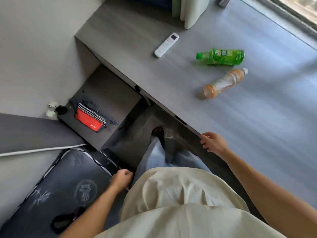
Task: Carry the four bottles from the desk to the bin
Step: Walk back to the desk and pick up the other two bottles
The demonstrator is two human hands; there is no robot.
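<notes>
Two bottles lie on their sides on the grey desk [240, 126]. A green bottle [221, 57] rests farther back, its cap pointing left. Nearer to me is a clear bottle with an orange label [224, 83], white cap pointing away. My right hand [213, 142] hovers at the desk's front edge, fingers loosely apart, holding nothing. My left hand [121, 179] hangs by my hip with its fingers curled in, nothing in it. No bin is in view.
A white remote control [166, 45] lies on the desk left of the green bottle. Pale curtains [190, 11] hang at the desk's back. A low cabinet [106, 93] under the desk's left end carries a red pouch [90, 120]. A dark mattress [65, 191] lies at lower left.
</notes>
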